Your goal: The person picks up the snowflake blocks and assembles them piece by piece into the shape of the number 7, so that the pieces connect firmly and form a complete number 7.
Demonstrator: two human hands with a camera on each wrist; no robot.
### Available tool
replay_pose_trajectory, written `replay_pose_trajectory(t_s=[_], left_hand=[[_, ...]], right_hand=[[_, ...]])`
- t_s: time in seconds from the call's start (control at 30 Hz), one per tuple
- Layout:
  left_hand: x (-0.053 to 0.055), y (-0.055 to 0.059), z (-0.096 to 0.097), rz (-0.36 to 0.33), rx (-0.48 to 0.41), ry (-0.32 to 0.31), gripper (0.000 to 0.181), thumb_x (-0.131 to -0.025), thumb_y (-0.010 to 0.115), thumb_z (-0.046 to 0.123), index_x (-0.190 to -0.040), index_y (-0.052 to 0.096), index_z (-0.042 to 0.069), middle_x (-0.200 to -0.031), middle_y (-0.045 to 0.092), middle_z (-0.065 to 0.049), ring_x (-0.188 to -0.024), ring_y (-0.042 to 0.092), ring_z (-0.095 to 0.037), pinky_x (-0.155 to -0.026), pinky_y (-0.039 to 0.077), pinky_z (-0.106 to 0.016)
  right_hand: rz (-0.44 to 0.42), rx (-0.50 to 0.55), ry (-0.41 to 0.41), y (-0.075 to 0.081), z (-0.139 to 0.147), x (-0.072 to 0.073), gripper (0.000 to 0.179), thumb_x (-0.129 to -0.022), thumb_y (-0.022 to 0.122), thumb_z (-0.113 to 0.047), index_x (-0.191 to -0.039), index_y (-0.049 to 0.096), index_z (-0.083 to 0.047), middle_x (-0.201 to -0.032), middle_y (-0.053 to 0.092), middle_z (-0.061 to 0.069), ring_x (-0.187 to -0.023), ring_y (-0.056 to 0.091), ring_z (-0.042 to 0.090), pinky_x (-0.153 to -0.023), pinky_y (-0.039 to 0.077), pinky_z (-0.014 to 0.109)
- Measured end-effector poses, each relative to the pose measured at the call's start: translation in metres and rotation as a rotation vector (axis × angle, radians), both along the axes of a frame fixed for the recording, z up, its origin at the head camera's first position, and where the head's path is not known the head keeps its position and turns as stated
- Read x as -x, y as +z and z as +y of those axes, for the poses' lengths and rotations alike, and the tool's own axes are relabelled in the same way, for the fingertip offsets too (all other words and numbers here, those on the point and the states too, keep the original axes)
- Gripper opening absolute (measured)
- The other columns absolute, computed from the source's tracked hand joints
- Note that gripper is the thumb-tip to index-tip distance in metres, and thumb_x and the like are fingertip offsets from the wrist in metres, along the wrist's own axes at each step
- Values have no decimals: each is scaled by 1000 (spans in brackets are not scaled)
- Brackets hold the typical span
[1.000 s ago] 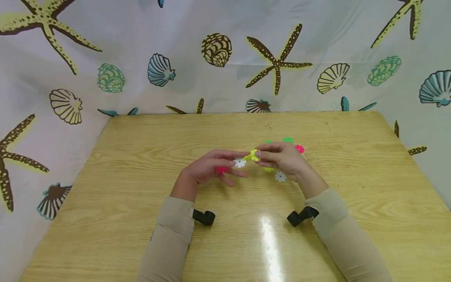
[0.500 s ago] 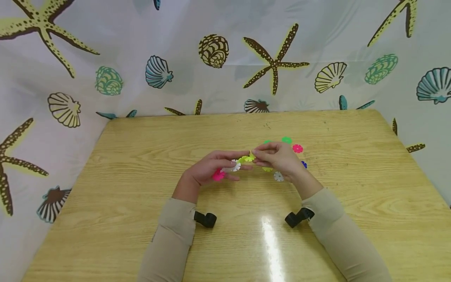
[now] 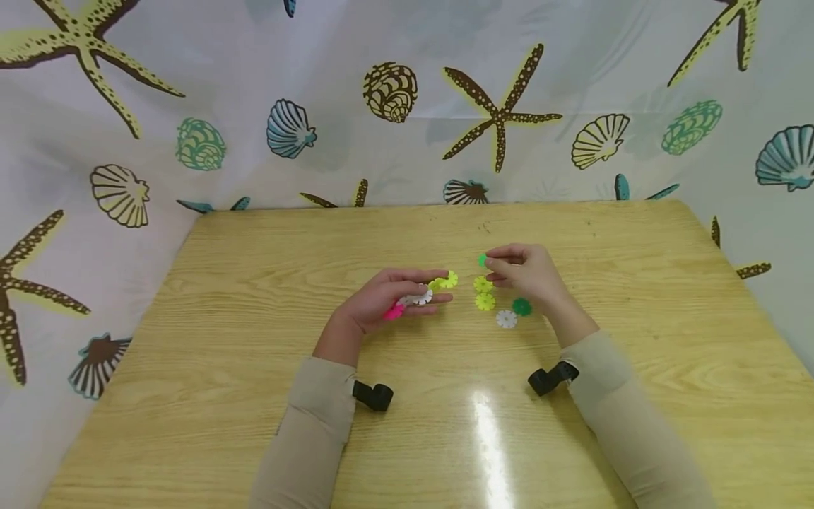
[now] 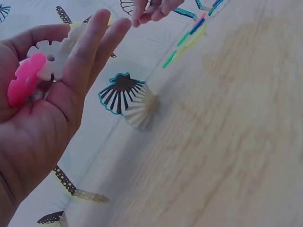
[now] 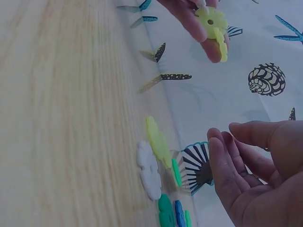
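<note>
A chain of notched flower-shaped plastic discs point(image 3: 422, 295), pink, white and yellow, lies in my left hand point(image 3: 381, 300), held between the thumb and fingers above the table. In the left wrist view the pink disc point(image 4: 26, 79) and a white disc point(image 4: 49, 56) rest against the palm. The yellow disc point(image 5: 211, 21) at the chain's far end shows in the right wrist view. My right hand point(image 3: 531, 277) hovers over the loose discs with fingers bent loosely and nothing between them. A light green disc point(image 3: 482, 261) appears by its fingertips in the head view.
On the wooden table point(image 3: 254, 283) lie yellow discs point(image 3: 485, 302), a white disc point(image 3: 506, 319) and a dark green disc point(image 3: 522, 306). My right hand covers others in the head view. A shell-patterned cloth point(image 3: 331, 141) hangs behind the table.
My right hand has let go of the yellow disc at the chain's end and moved right, over the loose discs. The left hand still holds the chain in about the same place.
</note>
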State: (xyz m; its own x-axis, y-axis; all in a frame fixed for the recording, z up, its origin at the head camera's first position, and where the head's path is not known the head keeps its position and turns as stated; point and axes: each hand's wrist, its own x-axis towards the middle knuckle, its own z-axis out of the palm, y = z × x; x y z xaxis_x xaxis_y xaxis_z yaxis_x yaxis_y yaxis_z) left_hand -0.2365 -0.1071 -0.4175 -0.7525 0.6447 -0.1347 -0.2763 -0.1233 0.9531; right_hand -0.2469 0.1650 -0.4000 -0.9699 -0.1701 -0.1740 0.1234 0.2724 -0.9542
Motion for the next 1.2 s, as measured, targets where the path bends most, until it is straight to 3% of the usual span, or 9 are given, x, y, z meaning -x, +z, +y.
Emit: replay_pose_trajectory(t_s=[0.27, 0.53, 0.6, 0.77, 0.93, 1.2], left_hand=[[0, 1, 0, -8, 1, 18, 46, -100, 48, 2, -146, 47, -3, -158, 41, -12, -125, 63, -26, -99, 56, -35], [2, 1, 2, -15, 14, 39, 45, -100, 48, 2, -145, 49, -1, -157, 43, -11, -123, 64, -26, -97, 56, -35], [2, 1, 2, -9, 14, 41, 46, -100, 48, 3, -146, 48, -1, -157, 41, -11, -123, 64, -26, -98, 56, -35], [1, 2, 2, -19, 7, 39, 46, -100, 47, 2, -146, 47, -3, -157, 41, -12, -121, 66, -25, -97, 57, -35], [0, 3, 2, -18, 5, 34, 46, -101, 48, 2, -146, 47, -3, -158, 40, -13, -121, 66, -26, -96, 57, -35], [0, 4, 2, -1, 7, 35, 46, -100, 50, 3, -146, 47, -3, -158, 40, -13, -123, 64, -29, -96, 57, -36]], right_hand=[[-18, -146, 11, 0, 6, 15, 37, -99, 63, -14, -132, 61, 2, -126, 62, 21, -106, 69, 34, -89, 61, 37], [35, -298, 36, -3, 6, 24, 41, -96, 67, -16, -135, 61, -3, -129, 65, 17, -96, 64, 21, -79, 58, 30], [46, -312, 40, -5, 5, 27, 43, -95, 68, -16, -135, 61, -3, -131, 65, 16, -105, 62, 25, -82, 57, 32], [36, -289, 36, -10, 3, 35, 47, -93, 71, -14, -137, 59, -1, -135, 62, 18, -135, 48, 33, -104, 50, 44], [33, -310, 24, -14, 3, 43, 50, -89, 75, -14, -135, 60, -2, -133, 63, 18, -135, 47, 34, -114, 42, 49], [9, -373, -2, -13, -1, 47, 48, -88, 76, -10, -132, 62, -2, -131, 65, 17, -130, 52, 34, -117, 38, 47]])
